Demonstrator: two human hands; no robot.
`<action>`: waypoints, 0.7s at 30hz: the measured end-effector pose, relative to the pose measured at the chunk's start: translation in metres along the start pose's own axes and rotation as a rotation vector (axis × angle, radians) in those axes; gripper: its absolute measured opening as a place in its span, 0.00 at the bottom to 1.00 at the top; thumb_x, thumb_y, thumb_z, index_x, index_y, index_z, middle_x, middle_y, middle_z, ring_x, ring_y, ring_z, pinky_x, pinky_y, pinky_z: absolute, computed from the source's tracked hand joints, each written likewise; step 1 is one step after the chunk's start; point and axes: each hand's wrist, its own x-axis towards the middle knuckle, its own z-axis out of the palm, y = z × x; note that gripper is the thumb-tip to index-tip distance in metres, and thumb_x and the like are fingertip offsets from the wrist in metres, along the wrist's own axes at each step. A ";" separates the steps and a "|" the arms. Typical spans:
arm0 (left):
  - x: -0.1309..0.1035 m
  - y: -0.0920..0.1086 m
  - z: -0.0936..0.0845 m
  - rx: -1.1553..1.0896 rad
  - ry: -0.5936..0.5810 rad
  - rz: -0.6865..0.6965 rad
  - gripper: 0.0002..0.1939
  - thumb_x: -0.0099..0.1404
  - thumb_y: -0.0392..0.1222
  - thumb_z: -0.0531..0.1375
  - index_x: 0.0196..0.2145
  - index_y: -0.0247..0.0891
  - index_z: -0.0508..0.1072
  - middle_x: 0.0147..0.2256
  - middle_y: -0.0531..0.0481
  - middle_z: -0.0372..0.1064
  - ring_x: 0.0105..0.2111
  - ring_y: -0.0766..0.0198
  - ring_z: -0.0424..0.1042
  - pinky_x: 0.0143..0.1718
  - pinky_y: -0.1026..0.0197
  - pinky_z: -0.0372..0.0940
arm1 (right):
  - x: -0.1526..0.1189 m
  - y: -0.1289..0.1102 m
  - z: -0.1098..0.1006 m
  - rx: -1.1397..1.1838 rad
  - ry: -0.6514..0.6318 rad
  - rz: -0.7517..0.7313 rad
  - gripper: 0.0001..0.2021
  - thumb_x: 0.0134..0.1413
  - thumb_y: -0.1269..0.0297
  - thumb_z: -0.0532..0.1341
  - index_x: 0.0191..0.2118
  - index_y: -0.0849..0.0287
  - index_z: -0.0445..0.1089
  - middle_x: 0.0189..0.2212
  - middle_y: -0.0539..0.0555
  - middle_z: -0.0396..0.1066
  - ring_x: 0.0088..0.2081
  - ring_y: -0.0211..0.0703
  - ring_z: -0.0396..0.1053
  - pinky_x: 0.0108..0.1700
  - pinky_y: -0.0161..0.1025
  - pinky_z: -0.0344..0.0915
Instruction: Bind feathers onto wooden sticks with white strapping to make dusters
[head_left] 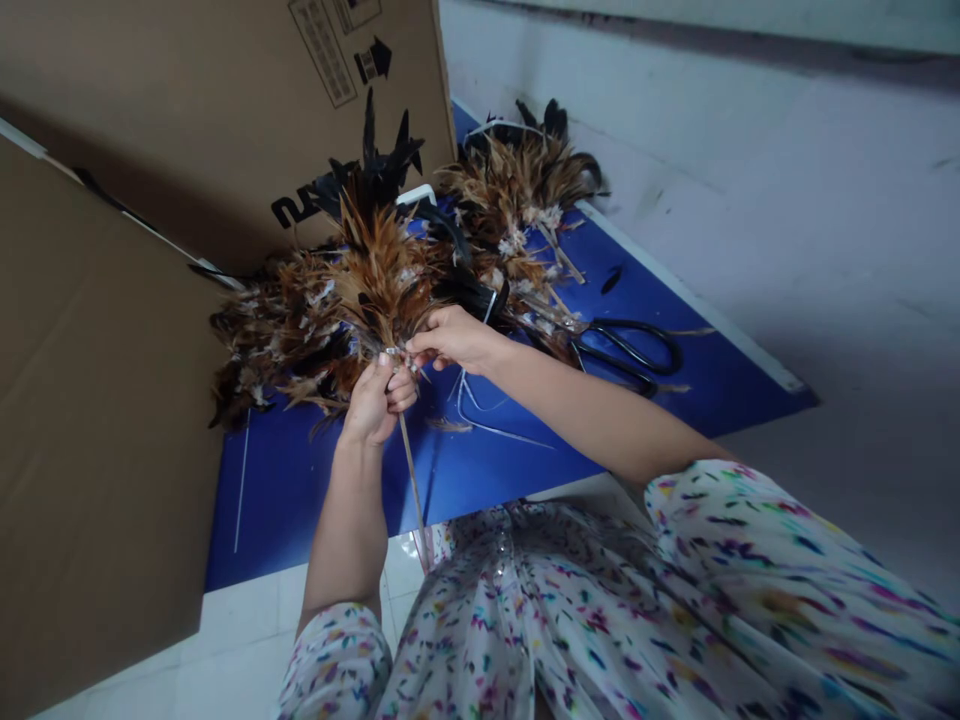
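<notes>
A thin stick (409,465) with brown and black feathers (382,260) bunched at its upper end stands over the blue table. My left hand (377,397) is closed around the stick just below the feathers. At the base of the bunch, my right hand (454,340) is pinched beside the left one; what lies between its fingertips is too small to make out. Thin white strips (480,420) trail on the table below my right hand.
Piles of feathers (277,330) cover the back of the blue table (292,490), with another feather bunch (525,180) behind. Black-handled scissors (630,350) lie to the right. A large cardboard box (97,400) stands at the left, and a wall (750,200) borders the right side.
</notes>
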 end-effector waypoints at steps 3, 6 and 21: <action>0.000 -0.001 0.000 0.029 -0.003 0.008 0.15 0.63 0.49 0.61 0.30 0.32 0.67 0.18 0.61 0.46 0.14 0.79 0.43 0.13 0.76 0.43 | 0.002 0.001 0.001 -0.031 0.022 -0.033 0.07 0.45 0.78 0.62 0.22 0.65 0.65 0.16 0.51 0.68 0.19 0.33 0.66 0.14 0.26 0.56; 0.000 -0.001 0.001 0.043 -0.001 0.016 0.16 0.63 0.50 0.61 0.30 0.32 0.67 0.18 0.61 0.46 0.14 0.80 0.43 0.13 0.76 0.43 | 0.005 0.002 0.001 -0.053 0.027 -0.069 0.07 0.45 0.78 0.62 0.22 0.64 0.66 0.16 0.50 0.68 0.18 0.33 0.66 0.14 0.26 0.56; 0.002 -0.004 0.000 0.136 0.014 0.030 0.19 0.59 0.53 0.64 0.29 0.33 0.66 0.18 0.60 0.51 0.14 0.80 0.43 0.12 0.75 0.42 | 0.004 0.008 0.006 0.009 0.081 -0.078 0.09 0.44 0.76 0.64 0.21 0.63 0.63 0.12 0.44 0.60 0.14 0.26 0.53 0.13 0.27 0.44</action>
